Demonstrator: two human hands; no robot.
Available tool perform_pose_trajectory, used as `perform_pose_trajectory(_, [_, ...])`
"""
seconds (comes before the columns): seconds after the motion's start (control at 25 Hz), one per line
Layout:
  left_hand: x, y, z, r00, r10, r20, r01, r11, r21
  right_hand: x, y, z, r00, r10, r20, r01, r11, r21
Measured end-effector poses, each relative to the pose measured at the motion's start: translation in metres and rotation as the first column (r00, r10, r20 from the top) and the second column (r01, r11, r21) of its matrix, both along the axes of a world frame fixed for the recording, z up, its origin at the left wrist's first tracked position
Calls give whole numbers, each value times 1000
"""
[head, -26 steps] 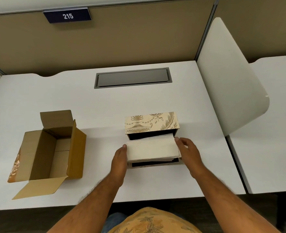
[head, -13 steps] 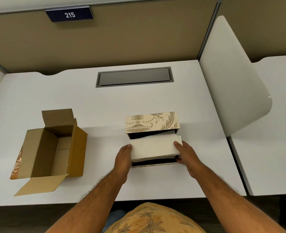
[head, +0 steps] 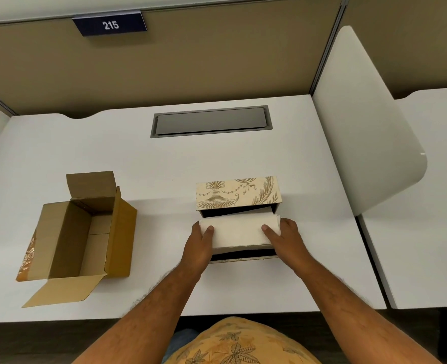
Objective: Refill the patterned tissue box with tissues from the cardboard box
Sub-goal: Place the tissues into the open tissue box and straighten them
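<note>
The patterned tissue box [head: 238,193], cream with gold ornament, stands open at the middle of the white desk [head: 164,164], its lid tipped up at the back. A stack of white tissues [head: 239,229] lies over the box's dark opening, tilted slightly. My left hand [head: 200,245] grips the stack's left end with the thumb on top. My right hand [head: 282,236] grips its right end the same way. The brown cardboard box [head: 86,232] sits open on the left, apart from both hands, and looks empty inside.
A grey cable hatch [head: 210,121] is set into the desk behind the tissue box. A white curved divider [head: 361,127] rises on the right, with another desk beyond it. A tan partition with a "215" sign [head: 109,24] closes the back.
Both hands have shifted their hold so the thumbs press on top of the tissue stack. The stack sits lower and further back in the patterned box.
</note>
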State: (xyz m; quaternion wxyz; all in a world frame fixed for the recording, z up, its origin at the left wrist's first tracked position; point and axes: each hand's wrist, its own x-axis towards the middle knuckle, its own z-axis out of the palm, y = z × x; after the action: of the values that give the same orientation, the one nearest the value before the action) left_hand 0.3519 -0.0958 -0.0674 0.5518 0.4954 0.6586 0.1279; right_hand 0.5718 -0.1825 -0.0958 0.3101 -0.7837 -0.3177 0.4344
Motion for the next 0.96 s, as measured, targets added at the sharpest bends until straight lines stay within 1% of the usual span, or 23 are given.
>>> perform_pose_trajectory(0.04, [1, 1, 0, 1000, -5, -9, 6, 1000, 21, 1, 0, 2, 998, 2, 55, -2, 1000, 7])
perform_pose_trajectory(0.08, [0, 2, -1, 1000, -8, -14, 8, 999, 31, 3, -1, 6, 990, -4, 142, 0, 1000, 28])
perform_pose_trajectory(0.12, [0, 3, -2, 1000, -9, -13, 9, 999, 35, 4, -3, 9, 964, -18, 267, 1, 998, 61])
perform_pose_trajectory(0.16, [0, 4, -2, 1000, -6, -10, 6, 999, 36, 5, -4, 13, 913, -30, 408, -16, 994, 110])
perform_pose_trajectory(0.2, [-1, 4, -3, 1000, 1, -5, -1, 999, 37, 7, -6, 17, 847, -18, 531, -77, 984, 157])
perform_pose_trajectory(0.24, [-2, 4, -3, 1000, 9, -1, -9, 999, 40, 9, -7, 20, 776, 25, 631, -190, 962, 195])
perform_pose_trajectory(0.28, [-2, 3, -3, 1000, 12, 1, -12, 999, 44, 11, -8, 25, 709, 115, 696, -330, 926, 184])
perform_pose_trajectory(0.32, [-3, 2, -3, 1000, 10, 3, -10, 999, 50, 12, -7, 31, 652, 241, 719, -456, 882, 118])
perform_pose_trajectory(0.36, [-5, 1, -3, 1000, 8, 9, -8, 999, 52, 12, -4, 37, 597, 372, 710, -548, 836, 23])
perform_pose_trajectory(0.4, [-6, 0, -3, 1000, 6, 20, -7, 999, 51, 12, 0, 41, 534, 483, 694, -606, 791, -84])
perform_pose_trajectory(0.44, [-8, -2, -3, 1000, 1, 29, -2, 999, 48, 11, 5, 45, 464, 558, 688, -642, 747, -174])
perform_pose_trajectory(0.52, [-9, -4, 0, 999, -8, 42, 6, 999, 39, 11, 17, 48, 348, 642, 683, -679, 675, -289])
perform_pose_trajectory(0.64, [-10, -5, 1, 997, 11, 82, -12, 1000, 11, 14, 31, 44, 231, 684, 692, -704, 608, -366])
perform_pose_trajectory(0.68, [-10, -5, 2, 995, 19, 94, -19, 1000, 2, 14, 34, 42, 205, 691, 694, -706, 595, -384])
perform_pose_trajectory(0.76, [-10, -6, 2, 992, 37, 124, -36, 999, -12, 13, 36, 41, 186, 677, 712, -702, 598, -386])
perform_pose_trajectory(0.84, [-13, -7, 1, 986, 37, 165, -36, 999, -13, 11, 33, 35, 205, 642, 739, -693, 628, -353])
perform_pose_trajectory(0.96, [-17, -6, -1, 981, -4, 193, 6, 1000, -9, 14, 23, 28, 276, 618, 736, -682, 666, -303])
